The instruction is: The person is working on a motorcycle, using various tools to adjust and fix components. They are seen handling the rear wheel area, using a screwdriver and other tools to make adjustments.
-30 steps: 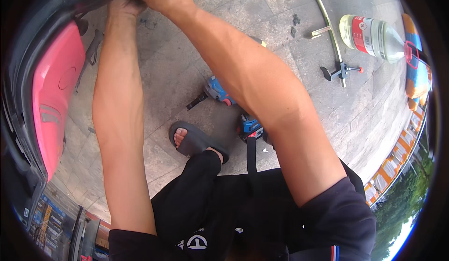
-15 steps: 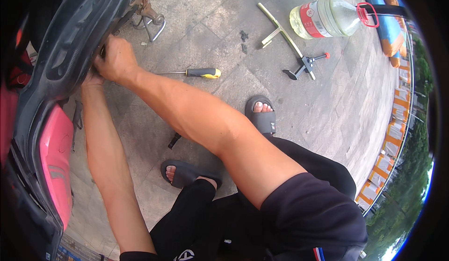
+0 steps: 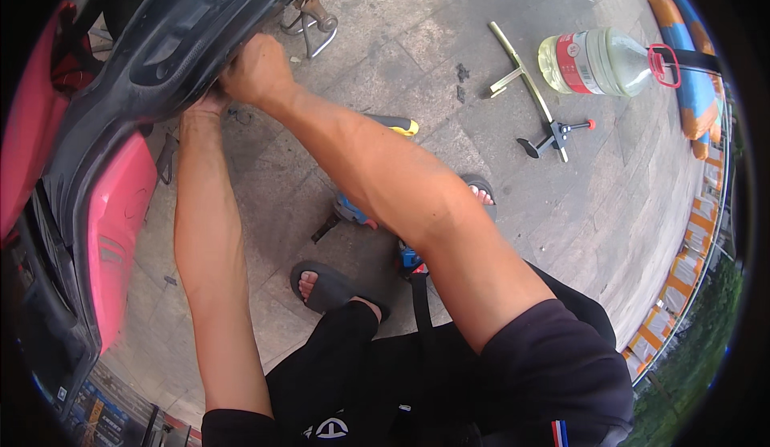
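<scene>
My right hand [image 3: 255, 68] is closed at the underside of the scooter's long black plastic footboard [image 3: 140, 74], its fingertips on something I cannot make out. My left hand [image 3: 204, 104] reaches beneath the same edge just left of it, fingers hidden. Pink body panels [image 3: 116, 238] border the black plastic. Below my right forearm lie a yellow-and-black screwdriver [image 3: 395, 125], partly covered, a blue power tool [image 3: 350, 209] with a black socket, and another blue tool piece [image 3: 409, 258] by my foot.
A metal stand [image 3: 314, 34] is behind the footboard. Rightward lie a bar with a clamp [image 3: 528, 94] and a large jug of pale liquid [image 3: 593, 62]. Blue-orange rolls [image 3: 690, 94] and an orange-white taped barrier [image 3: 682, 254] line the right side. My sandalled feet are on the pavement.
The view swung and partly back, shifting the scooter and floor objects. Both hands stay at the footboard's edge. The screwdriver, fully seen half a second ago, is now mostly behind my right forearm.
</scene>
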The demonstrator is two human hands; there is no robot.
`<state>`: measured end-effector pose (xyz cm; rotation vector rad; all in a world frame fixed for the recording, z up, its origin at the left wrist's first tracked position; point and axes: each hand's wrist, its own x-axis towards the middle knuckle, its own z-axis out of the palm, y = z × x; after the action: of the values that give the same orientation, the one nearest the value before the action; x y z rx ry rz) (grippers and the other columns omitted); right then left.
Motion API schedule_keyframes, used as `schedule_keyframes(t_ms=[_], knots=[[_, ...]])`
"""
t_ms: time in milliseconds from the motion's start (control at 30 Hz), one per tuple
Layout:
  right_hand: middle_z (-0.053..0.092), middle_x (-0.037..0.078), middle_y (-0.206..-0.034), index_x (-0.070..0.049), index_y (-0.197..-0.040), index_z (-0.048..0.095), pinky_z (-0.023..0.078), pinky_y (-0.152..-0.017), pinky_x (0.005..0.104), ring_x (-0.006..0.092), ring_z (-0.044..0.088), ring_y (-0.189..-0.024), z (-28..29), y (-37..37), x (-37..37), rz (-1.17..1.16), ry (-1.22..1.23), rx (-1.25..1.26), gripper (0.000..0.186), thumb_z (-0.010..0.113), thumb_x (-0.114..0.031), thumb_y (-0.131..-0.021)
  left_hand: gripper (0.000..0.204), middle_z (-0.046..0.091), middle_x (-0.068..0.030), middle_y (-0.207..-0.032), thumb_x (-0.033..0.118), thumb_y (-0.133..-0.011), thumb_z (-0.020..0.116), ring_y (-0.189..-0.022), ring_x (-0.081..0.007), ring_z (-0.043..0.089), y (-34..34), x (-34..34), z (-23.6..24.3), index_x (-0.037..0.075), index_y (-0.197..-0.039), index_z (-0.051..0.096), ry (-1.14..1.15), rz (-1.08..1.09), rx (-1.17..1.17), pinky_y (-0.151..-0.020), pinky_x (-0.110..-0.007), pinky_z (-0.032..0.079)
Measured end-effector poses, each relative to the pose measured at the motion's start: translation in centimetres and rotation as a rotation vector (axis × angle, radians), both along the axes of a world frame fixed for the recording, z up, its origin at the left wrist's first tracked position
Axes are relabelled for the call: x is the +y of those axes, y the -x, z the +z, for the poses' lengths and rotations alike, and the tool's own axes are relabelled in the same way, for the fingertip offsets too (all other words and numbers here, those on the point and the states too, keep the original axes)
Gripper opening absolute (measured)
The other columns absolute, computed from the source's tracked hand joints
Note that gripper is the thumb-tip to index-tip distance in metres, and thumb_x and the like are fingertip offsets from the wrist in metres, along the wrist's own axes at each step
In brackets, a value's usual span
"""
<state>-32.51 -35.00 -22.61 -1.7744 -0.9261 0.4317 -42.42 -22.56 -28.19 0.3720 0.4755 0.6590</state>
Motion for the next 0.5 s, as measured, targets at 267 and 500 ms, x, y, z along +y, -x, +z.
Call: schedule_keyframes(t_ms=[267,500], knots=[[0.070,0.031,-0.092,0.004,-0.101,0.065,0.053,-0.080,0.0565,0.0507,0.067,-0.089,-2.3,-0.5,0.9,-0.006,0.015,-0.212,0.037,0.075,-0.027,-0.083,0.043,0.073,-0.0103,-0.121,0.032,-0.088,0.076,-0.113,-0.0251,0.066,-1.3,1.2,-0.4,0.005,-0.121,0.070,0.040,-0.188,-0.088,-0.106,-0.041,0.051],[0.071,0.031,-0.095,0.003,-0.095,0.070,0.054,-0.083,0.0543,0.0497,0.068,-0.095,-1.7,-1.2,1.6,-0.031,-0.092,-0.216,0.039,0.068,-0.036,-0.090,0.039,0.073,-0.0092,-0.119,0.037,-0.092,0.069,-0.113,-0.0245,0.066,-1.9,2.3,-1.4,0.008,-0.119,0.070,-0.059,-0.259,-0.140,-0.107,-0.041,0.050]])
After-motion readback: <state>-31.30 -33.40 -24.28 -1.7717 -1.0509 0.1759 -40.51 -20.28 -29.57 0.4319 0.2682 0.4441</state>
